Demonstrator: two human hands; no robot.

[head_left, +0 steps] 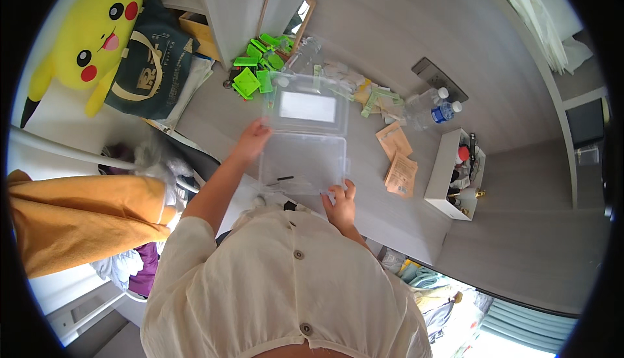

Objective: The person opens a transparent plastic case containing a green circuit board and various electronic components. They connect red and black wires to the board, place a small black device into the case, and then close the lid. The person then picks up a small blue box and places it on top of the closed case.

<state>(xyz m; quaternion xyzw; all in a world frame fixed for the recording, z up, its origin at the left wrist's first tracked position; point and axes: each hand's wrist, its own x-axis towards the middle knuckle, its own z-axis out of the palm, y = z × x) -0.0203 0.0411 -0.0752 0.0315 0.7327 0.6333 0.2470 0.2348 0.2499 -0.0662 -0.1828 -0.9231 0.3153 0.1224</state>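
Your hands are apart, with the opened clear plastic hinged-lid box (302, 156) between them: your left hand (255, 138) grips its left side by the hinge, your right hand (340, 207) its near right corner. A slim black piece (285, 178) lies inside, or perhaps beneath. Green plastic pieces (247, 82) sit beyond your left hand, tan packets (402, 175) right of your right.

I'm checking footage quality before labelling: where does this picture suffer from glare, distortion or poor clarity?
Head view: fisheye distortion bows the long pale grey shelf edge and leaves a black rim; head view: the light beside the pale blue-green pleated curtain washes out to white; head view: the clear rectangular plastic box has faint edges against the grey desk.
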